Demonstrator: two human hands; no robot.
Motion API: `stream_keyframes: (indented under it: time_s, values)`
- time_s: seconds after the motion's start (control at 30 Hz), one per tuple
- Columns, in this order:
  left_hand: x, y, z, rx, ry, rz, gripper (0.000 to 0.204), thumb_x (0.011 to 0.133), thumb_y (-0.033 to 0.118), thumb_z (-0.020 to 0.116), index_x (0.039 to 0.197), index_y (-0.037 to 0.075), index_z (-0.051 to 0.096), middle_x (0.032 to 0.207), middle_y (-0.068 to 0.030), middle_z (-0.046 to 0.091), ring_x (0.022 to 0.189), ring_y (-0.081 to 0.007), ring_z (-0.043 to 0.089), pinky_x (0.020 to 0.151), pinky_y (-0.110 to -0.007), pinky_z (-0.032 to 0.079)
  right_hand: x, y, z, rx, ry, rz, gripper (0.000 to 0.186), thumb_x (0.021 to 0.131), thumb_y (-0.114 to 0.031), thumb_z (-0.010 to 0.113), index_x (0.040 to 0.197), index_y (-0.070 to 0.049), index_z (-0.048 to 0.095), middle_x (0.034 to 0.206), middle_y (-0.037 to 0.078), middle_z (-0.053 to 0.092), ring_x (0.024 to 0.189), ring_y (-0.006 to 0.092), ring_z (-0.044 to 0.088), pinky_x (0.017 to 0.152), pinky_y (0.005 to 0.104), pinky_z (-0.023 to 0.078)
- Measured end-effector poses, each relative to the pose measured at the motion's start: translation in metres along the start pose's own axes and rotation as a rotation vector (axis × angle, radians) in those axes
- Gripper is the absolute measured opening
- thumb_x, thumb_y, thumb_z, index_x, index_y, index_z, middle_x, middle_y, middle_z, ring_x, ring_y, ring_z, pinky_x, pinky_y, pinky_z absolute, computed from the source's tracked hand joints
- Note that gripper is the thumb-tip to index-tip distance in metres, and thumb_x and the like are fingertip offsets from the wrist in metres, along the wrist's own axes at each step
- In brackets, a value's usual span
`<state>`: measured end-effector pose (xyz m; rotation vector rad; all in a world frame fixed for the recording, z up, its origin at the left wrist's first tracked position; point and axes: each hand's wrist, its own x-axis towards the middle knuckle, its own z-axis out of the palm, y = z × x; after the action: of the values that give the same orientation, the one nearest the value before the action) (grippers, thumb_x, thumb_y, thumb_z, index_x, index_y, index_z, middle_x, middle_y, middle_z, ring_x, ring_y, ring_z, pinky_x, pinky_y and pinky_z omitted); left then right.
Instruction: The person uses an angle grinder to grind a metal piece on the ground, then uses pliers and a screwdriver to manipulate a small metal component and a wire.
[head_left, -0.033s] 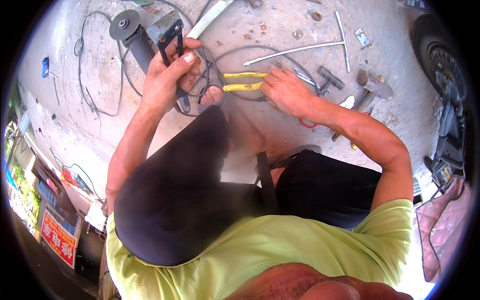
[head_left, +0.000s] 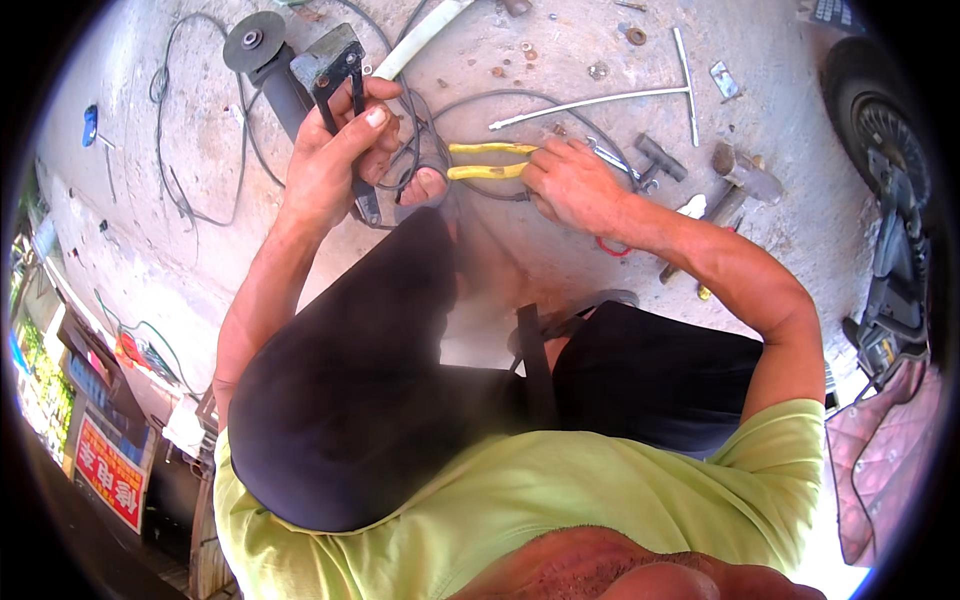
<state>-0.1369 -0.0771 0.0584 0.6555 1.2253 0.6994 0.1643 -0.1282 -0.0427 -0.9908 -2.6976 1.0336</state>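
My left hand (head_left: 335,165) is closed around a black metal bracket (head_left: 330,62) with two arms, raised in front of my bent knee. Behind it on the ground lies an angle grinder (head_left: 285,98) with a round disc. My right hand (head_left: 578,188) has its fingers curled over one end of a pair of yellow-handled pliers (head_left: 488,173). The handles point left, and the head of the pliers is hidden under my fingers. Just beyond that hand, a silver spanner (head_left: 608,156) lies on the concrete.
A long T-handle wrench (head_left: 600,106), a hammer (head_left: 748,172) and a dark T-shaped tool (head_left: 660,157) lie on the right. Grey cable (head_left: 500,95) loops across the ground. A pale tube (head_left: 425,40) lies at the far side. A vehicle wheel (head_left: 885,125) stands at far right.
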Motion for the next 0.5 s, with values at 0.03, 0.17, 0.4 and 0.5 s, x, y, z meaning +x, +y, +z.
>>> stream_keyframes:
  time_s: [0.03, 0.17, 0.4, 0.5]
  values:
    - [-0.012, -0.002, -0.003, -0.027, 0.038, 0.007, 0.033, 0.1, 0.02, 0.058, 0.126, 0.001, 0.055, 0.079, -0.0041, 0.054, 0.056, -0.0091, 0.043, 0.051, -0.025, 0.035, 0.002, -0.004, -0.005, 0.041, -0.014, 0.012, 0.015, 0.079, -0.015, 0.069, 0.089, -0.006, 0.064, 0.091, 0.011, 0.063, 0.095, 0.0304, 0.062, 0.084, 0.0453, 0.05]
    - [-0.056, -0.018, -0.015, -0.157, 0.156, 0.018, 0.03, 0.099, 0.017, 0.06, 0.124, 0.001, 0.055, 0.08, -0.0045, 0.058, 0.058, -0.0091, 0.047, 0.052, -0.025, 0.037, 0.04, 0.0, -0.044, 0.098, -0.104, 0.151, 0.015, 0.08, -0.015, 0.069, 0.091, -0.004, 0.068, 0.089, 0.013, 0.068, 0.089, 0.0316, 0.067, 0.08, 0.0457, 0.053]
    - [-0.111, -0.051, -0.014, -0.246, 0.365, -0.016, 0.03, 0.101, 0.018, 0.058, 0.126, 0.002, 0.055, 0.08, -0.004, 0.056, 0.056, -0.009, 0.046, 0.053, -0.025, 0.038, 0.111, 0.022, -0.036, 0.023, -0.053, 0.297, 0.017, 0.085, -0.019, 0.069, 0.097, -0.007, 0.073, 0.091, 0.011, 0.075, 0.084, 0.0304, 0.072, 0.075, 0.0429, 0.057]
    - [-0.131, -0.062, -0.016, -0.301, 0.397, -0.015, 0.029, 0.099, 0.017, 0.061, 0.123, 0.002, 0.055, 0.081, -0.0048, 0.058, 0.058, -0.0095, 0.048, 0.054, -0.025, 0.039, 0.12, 0.031, -0.031, -0.006, -0.047, 0.339, 0.024, 0.084, -0.021, 0.068, 0.104, -0.009, 0.073, 0.095, 0.011, 0.076, 0.088, 0.0314, 0.072, 0.079, 0.0435, 0.057]
